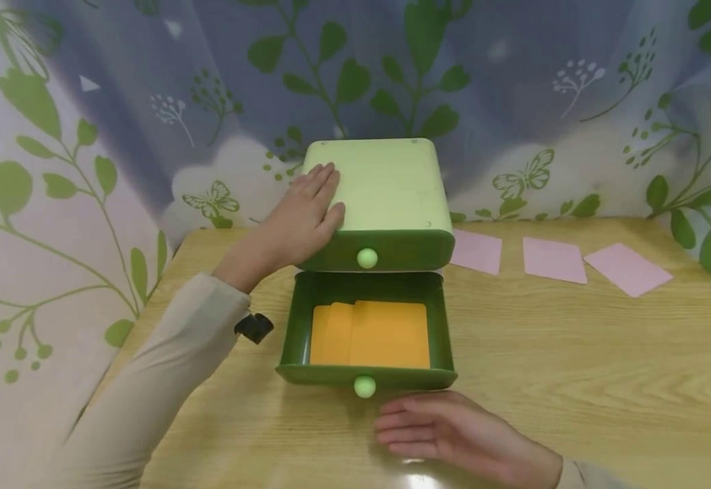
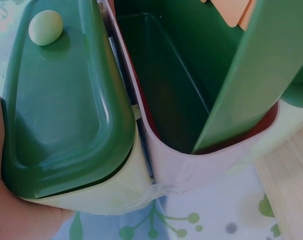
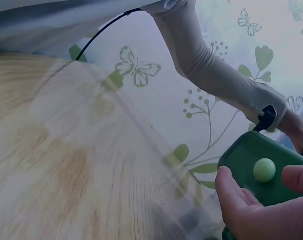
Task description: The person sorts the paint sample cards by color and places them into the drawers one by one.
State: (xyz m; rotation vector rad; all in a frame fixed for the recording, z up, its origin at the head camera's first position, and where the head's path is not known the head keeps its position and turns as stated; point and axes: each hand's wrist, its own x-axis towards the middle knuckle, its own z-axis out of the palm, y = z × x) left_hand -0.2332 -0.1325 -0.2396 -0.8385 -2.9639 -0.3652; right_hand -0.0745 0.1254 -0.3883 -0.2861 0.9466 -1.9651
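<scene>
A small two-tier drawer box (image 1: 386, 183) with a pale green top stands on the table. Its upper drawer (image 1: 404, 250) is closed, while the lower green drawer (image 1: 284, 350) is pulled out with several orange cards (image 1: 392, 333) lying inside. My left hand (image 1: 306, 214) rests on the top near its left edge, fingers extended; the left wrist view shows part of that hand (image 2: 21, 210) against the box. Just in front of the lower drawer, below its round knob (image 1: 365, 387), is my right hand (image 1: 453, 435), fingers straight and holding nothing.
Three pink cards lie on the wooden table (image 1: 575, 353) right of the box: a near one (image 1: 477, 252), a middle one (image 1: 554, 260) and a far one (image 1: 628, 269). A leaf-patterned curtain (image 1: 392, 68) hangs behind. A black strap (image 1: 254, 327) is on the left sleeve.
</scene>
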